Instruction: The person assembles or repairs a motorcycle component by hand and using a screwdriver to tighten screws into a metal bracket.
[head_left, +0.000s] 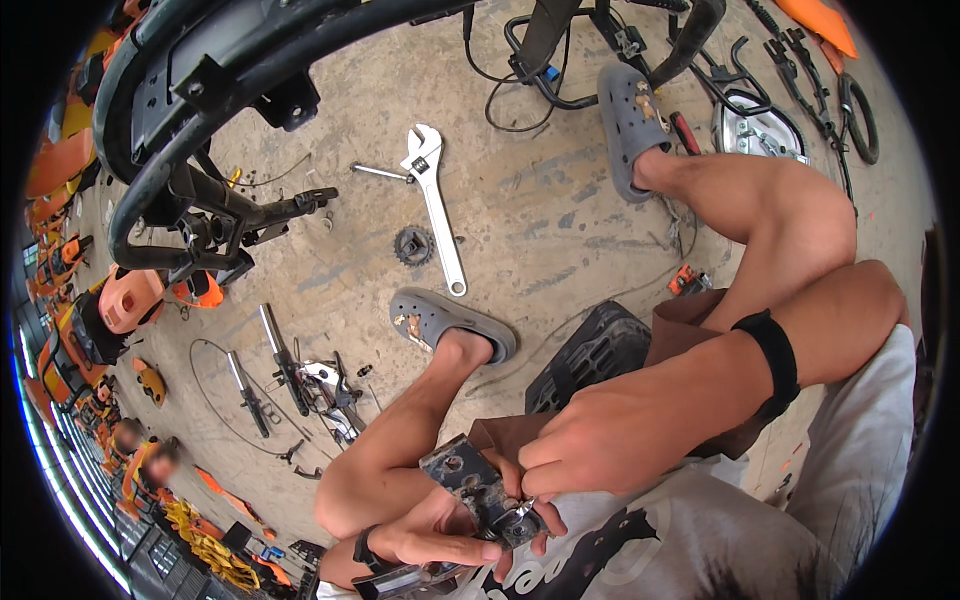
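In my lap, my left hand (pixel 430 535) grips a black metal bracket (pixel 452 464) with round holes in its plate. The bracket is tilted, and its lower end lies between my thumb and fingers. My right hand (pixel 595 445) is closed just above the bracket's right side, fingers curled. A small shiny metal piece (pixel 520 510) shows under its fingertips, against the bracket. Whether that piece is a tool tip or a fastener is too small to tell, and my right fingers partly hide it.
A large adjustable wrench (pixel 437 215) lies on the concrete floor beside a toothed gear (pixel 412 246) and a thin metal rod (pixel 382 173). A black tubular frame (pixel 130 215) stands at upper left. Fork tubes (pixel 280 350) lie left of my foot; a black ribbed plastic part (pixel 595 345) sits between my legs.
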